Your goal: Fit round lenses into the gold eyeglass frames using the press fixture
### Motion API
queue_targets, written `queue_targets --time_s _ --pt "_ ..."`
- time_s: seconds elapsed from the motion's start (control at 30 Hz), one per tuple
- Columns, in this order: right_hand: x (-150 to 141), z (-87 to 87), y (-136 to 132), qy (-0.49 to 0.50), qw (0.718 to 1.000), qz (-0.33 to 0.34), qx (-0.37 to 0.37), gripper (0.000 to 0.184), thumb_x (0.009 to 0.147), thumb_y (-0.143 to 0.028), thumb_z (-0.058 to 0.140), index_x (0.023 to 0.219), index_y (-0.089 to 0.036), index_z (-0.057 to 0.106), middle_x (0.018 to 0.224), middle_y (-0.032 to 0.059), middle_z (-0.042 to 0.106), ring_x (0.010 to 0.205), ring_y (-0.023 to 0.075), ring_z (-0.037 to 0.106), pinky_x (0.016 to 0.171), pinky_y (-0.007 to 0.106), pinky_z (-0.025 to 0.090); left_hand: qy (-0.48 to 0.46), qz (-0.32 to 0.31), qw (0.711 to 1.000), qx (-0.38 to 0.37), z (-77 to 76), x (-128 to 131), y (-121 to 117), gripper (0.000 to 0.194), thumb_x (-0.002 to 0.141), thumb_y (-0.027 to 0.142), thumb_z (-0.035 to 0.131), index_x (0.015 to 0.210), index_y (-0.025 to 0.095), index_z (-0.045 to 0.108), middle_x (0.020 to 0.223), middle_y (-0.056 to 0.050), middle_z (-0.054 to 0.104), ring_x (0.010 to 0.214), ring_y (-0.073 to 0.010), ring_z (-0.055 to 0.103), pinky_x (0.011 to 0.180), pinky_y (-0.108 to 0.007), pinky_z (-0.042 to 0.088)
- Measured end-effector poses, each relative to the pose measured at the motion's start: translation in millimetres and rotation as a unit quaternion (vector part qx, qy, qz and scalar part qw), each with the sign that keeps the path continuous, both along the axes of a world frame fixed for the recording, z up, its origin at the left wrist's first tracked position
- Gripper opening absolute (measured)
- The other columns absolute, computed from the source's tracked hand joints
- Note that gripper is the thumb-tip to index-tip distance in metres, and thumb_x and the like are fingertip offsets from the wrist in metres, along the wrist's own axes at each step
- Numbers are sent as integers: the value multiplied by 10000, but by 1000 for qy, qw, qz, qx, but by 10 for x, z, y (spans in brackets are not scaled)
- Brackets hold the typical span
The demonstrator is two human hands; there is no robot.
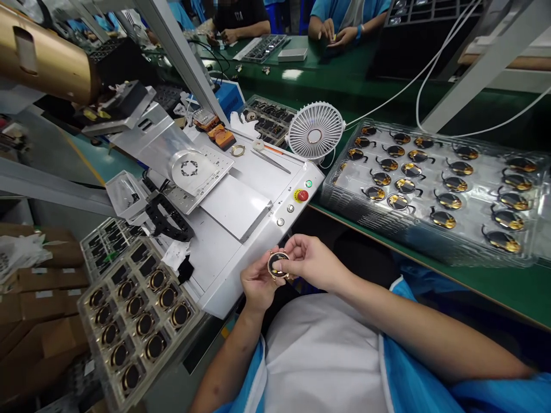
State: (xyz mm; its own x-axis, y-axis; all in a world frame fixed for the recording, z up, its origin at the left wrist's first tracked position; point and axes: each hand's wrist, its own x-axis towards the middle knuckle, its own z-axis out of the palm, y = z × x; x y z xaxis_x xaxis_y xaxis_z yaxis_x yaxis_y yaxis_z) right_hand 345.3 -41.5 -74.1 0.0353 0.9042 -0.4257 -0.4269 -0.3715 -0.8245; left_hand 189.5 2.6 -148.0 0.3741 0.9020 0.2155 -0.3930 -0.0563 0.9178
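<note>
A round watch case with a gold rim and dark inside is held in front of my body, just off the machine's front edge. My left hand grips it by the rim from the left. Over its face lies the thumb of my right hand, with the other fingers curled behind at the upper right. Part of the case is hidden under that thumb. To the lower left, a clear tray carries rows of similar gold-rimmed watch cases. At the right, stacked clear trays hold round black-and-gold parts with dark tails.
A white machine with a red emergency button and a metal fixture stands ahead. Tweezers lie on it. Behind are a white fan and white cables. Co-workers' hands are across the green bench.
</note>
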Motion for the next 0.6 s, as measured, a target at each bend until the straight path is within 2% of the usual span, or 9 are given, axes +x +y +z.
queue_targets --time_s 0.13,0.3,0.4,0.5,0.53,0.6 --pt "44 -95 0 8 999 30 -7 567 562 -551 956 649 -186 530 509 4 649 389 101 549 379 191 461 17 -3 1000 4 47 4 -11 490 661 300 961 1123 332 802 1116 -67 822 995 -282 805 881 -386 679" --pt "-47 -150 -5 52 998 32 7 624 543 -605 951 616 -186 495 501 13 655 346 97 529 331 189 457 35 1 999 11 105 -41 -35 488 659 229 957 1114 315 807 1104 -74 824 998 -279 804 895 -384 671" --pt "-58 -116 56 25 999 32 18 605 572 -598 941 637 -179 510 504 0 648 374 98 551 360 191 493 35 23 999 15 121 -72 -43 453 714 224 925 1141 304 797 1123 -80 821 1020 -275 799 896 -379 670" --pt "66 -62 283 -35 997 68 21 592 488 -507 1001 752 -162 599 559 -11 658 440 119 595 366 195 507 12 64 998 9 161 -77 -43 431 790 236 876 1205 280 769 1184 -106 806 1086 -279 778 933 -378 654" --pt "129 -48 398 -57 997 56 23 603 476 -493 1008 788 -162 612 576 -16 655 441 121 588 349 198 495 1 69 998 5 188 -76 -43 421 813 248 859 1221 278 759 1208 -111 797 1113 -286 768 965 -396 640" --pt "251 -32 657 -97 995 -16 26 577 541 -513 984 807 -180 593 552 -44 606 395 102 518 307 203 449 -10 54 998 -4 263 -80 -41 388 863 270 813 1243 291 739 1258 -104 769 1129 -296 760 994 -436 625"
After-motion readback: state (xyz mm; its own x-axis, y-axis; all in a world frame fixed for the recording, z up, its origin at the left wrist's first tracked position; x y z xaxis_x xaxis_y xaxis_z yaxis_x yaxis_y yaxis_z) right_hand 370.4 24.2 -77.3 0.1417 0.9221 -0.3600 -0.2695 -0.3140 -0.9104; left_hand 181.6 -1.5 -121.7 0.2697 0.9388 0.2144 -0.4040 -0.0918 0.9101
